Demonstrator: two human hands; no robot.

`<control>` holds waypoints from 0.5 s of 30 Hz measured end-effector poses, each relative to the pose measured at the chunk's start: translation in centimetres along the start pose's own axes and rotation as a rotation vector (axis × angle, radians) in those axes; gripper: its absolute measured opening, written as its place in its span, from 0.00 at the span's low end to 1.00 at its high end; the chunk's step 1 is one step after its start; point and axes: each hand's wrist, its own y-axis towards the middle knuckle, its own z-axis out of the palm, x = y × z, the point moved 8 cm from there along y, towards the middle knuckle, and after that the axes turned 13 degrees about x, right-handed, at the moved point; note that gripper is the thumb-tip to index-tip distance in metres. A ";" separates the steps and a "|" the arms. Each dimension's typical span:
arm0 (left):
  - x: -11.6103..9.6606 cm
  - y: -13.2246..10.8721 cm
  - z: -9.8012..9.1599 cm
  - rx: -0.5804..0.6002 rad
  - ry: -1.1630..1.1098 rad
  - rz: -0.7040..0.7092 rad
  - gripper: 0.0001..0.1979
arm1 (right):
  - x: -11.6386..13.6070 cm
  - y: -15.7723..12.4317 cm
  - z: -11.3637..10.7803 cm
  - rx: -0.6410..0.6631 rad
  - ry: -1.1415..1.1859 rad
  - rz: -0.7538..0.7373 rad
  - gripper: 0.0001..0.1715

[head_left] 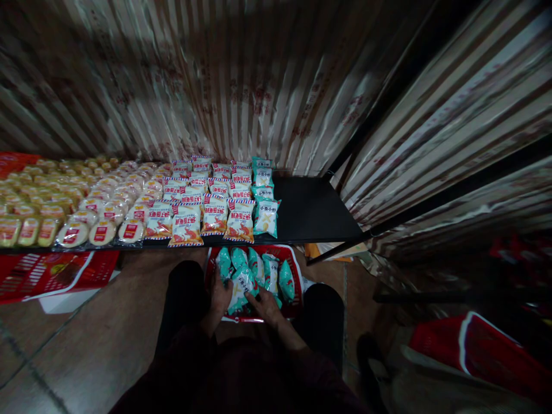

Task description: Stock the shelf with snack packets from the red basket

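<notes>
Between my knees stands a red plastic basket holding several teal snack bags. Both of my hands are over its near part, at one teal snack bag with a white panel. My left hand grips that bag's left side, fingers curled. On its right side, my right hand is closed with the thumb on the bag's face. Other teal bags lie behind and to the right in the basket. On the black shelf ahead, a column of matching teal bags stands at the right end of the packed goods.
Left of the teal column are rows of orange-and-white snack bags, round wrapped cakes and yellow wrapped cakes. Dark metal posts rise at the right. Red baskets lie at floor level. Striped sheeting hangs behind the shelf.
</notes>
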 end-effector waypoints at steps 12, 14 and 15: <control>1.4 0.0 0.4 0.137 -0.025 -0.270 0.27 | -1.9 0.2 -0.1 -0.043 0.129 0.026 0.31; 1.7 0.3 0.5 0.136 -0.033 -0.279 0.25 | -2.0 0.1 0.0 -0.040 0.131 0.028 0.31; 1.9 0.3 0.5 0.133 -0.038 -0.278 0.25 | -2.0 0.1 0.0 -0.043 0.126 0.027 0.31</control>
